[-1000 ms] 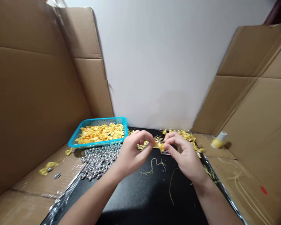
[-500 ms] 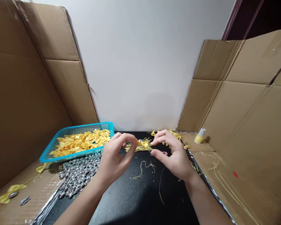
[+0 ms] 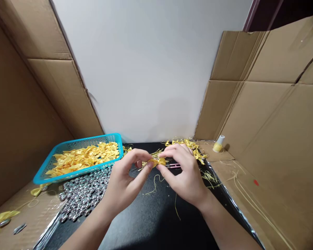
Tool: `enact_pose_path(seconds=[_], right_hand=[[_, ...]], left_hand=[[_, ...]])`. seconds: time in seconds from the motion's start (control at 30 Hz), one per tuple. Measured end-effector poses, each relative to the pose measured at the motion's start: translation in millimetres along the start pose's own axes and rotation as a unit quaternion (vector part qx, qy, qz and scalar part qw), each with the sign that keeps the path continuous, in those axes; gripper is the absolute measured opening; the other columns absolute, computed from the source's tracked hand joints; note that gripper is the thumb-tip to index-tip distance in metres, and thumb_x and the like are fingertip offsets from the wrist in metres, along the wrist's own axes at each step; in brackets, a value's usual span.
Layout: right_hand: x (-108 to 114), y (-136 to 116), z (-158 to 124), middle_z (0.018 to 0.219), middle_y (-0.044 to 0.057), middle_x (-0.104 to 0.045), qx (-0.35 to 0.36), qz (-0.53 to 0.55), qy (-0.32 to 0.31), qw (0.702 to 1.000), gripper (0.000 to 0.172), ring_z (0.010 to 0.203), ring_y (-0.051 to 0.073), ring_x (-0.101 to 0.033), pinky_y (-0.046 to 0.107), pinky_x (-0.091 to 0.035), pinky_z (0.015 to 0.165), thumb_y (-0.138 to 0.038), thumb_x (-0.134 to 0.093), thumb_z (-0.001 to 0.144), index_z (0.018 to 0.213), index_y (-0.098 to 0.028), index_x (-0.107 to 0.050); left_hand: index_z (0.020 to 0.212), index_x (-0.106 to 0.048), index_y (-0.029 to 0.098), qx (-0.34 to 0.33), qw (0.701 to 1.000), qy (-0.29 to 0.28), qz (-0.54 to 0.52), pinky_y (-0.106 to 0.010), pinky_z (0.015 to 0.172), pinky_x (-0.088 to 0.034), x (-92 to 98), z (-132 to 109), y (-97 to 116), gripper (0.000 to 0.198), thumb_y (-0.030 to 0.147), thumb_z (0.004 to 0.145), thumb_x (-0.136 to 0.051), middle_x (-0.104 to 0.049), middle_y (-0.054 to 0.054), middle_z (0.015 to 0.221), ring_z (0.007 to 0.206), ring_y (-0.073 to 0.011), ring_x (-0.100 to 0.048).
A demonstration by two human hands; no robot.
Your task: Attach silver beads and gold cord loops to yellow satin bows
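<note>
Both hands meet just below the middle of the frame, above the black worktop [image 3: 151, 222]. The left hand [image 3: 122, 180] and the right hand [image 3: 185, 177] share 1 small yellow ribbon bow [image 3: 156, 162]. Each grip is narrow, closed on the bow between thumb and fingertips, the left from the bow's left end and the right from its right end. The bow is held clear of the worktop, with thin gold strands fanning out behind it.

Just beside the right hand's fingers a small pink-handled tool [image 3: 175, 166] lies on the worktop; what kind of tool it is cannot be told. Loose yellow threads [image 3: 155, 185] curl on the black surface under the hands.

At the middle left stands a teal basket [image 3: 78, 140], filled with yellow ribbon pieces [image 3: 86, 158]. Touching its near edge, a heap of small silver metal pieces [image 3: 80, 194] spreads toward the lower left. Behind the hands, near the white wall [image 3: 151, 69], is a pile of yellow scraps [image 3: 185, 143].

At the middle right a small yellow bottle [image 3: 218, 144] with a white cap stands on cardboard. Cardboard panels [image 3: 276, 104] rise at both sides of the frame. In the lower left corner another yellow bow [image 3: 0, 218] lies flat on cardboard, well apart from the hands.
</note>
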State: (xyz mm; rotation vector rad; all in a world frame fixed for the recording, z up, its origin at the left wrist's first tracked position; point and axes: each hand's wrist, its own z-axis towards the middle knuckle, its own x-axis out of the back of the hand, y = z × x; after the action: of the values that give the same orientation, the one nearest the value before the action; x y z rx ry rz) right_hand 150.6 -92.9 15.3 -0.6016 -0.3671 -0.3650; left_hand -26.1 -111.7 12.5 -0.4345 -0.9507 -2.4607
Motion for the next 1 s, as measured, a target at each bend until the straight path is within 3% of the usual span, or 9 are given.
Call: enact_pose_path(seconds=[0.2, 0.4, 0.53, 0.7, 0.8, 1.0], right_hand=[[-5, 4, -2, 0.080, -0.003, -0.075, 0.067, -0.063, -0.026, 0.995, 0.009, 0.075, 0.014, -0.063, 0.040, -0.026, 0.097, -0.023, -0.061, 0.088, 0.085, -0.023, -0.069], [-14, 18, -3, 0.059, -0.003, -0.067, 0.118, -0.168, -0.021, 0.978, 0.023, 0.064, 0.013, -0.058, 0.037, -0.030, 0.089, -0.016, -0.054, 0.084, 0.063, -0.019, -0.061], [-17, 27, 1, 0.058, -0.003, -0.066, 0.161, -0.199, 0.031, 0.966, 0.022, 0.061, 0.013, -0.058, 0.035, -0.034, 0.080, -0.014, -0.054, 0.083, 0.062, -0.019, -0.058], [-6, 32, 9, 0.063, -0.001, -0.068, 0.102, -0.128, 0.139, 0.977, 0.020, 0.061, 0.013, -0.060, 0.033, -0.038, 0.072, -0.014, -0.052, 0.086, 0.067, -0.021, -0.057], [-2, 28, 10, 0.064, -0.001, -0.068, 0.084, -0.076, 0.101, 0.988, 0.019, 0.062, 0.013, -0.060, 0.032, -0.039, 0.072, -0.015, -0.052, 0.086, 0.068, -0.021, -0.058], [-11, 23, 4, 0.080, -0.002, -0.075, 0.076, -0.082, -0.013, 0.994, 0.007, 0.074, 0.015, -0.065, 0.034, -0.034, 0.079, -0.023, -0.061, 0.085, 0.082, -0.021, -0.067]], left_hand=[[0.095, -0.057, 0.022, 0.009, 1.000, -0.001, 0.017, -0.023, 0.062, -0.044, -2.9, -1, -2, 0.007, 0.018, 0.089, -0.059, -0.060, 0.003, 0.079, 0.067, -0.0108, -0.051], [0.095, -0.057, 0.021, 0.038, 0.998, -0.040, 0.018, -0.024, 0.061, -0.043, -12.0, 1, -6, 0.008, 0.018, 0.087, -0.059, -0.061, 0.002, 0.078, 0.065, -0.0116, -0.051], [0.091, -0.056, 0.020, 0.109, 0.992, -0.044, -0.047, -0.023, 0.056, -0.040, -15.9, 6, -16, 0.006, 0.024, 0.087, -0.058, -0.057, 0.003, 0.071, 0.060, -0.0112, -0.049], [0.093, -0.055, 0.019, 0.201, 0.966, -0.016, -0.163, -0.021, 0.056, -0.039, -16.2, 13, -29, 0.013, 0.029, 0.086, -0.060, -0.051, 0.004, 0.066, 0.061, -0.0106, -0.049], [0.094, -0.056, 0.020, 0.192, 0.969, -0.017, -0.151, -0.021, 0.057, -0.040, -17.4, 12, -26, 0.013, 0.030, 0.087, -0.060, -0.054, 0.003, 0.069, 0.063, -0.0110, -0.051], [0.095, -0.057, 0.021, 0.107, 0.992, -0.005, -0.068, -0.023, 0.058, -0.043, -18.0, 4, -11, 0.008, 0.026, 0.088, -0.059, -0.059, 0.003, 0.074, 0.061, -0.0110, -0.052]])
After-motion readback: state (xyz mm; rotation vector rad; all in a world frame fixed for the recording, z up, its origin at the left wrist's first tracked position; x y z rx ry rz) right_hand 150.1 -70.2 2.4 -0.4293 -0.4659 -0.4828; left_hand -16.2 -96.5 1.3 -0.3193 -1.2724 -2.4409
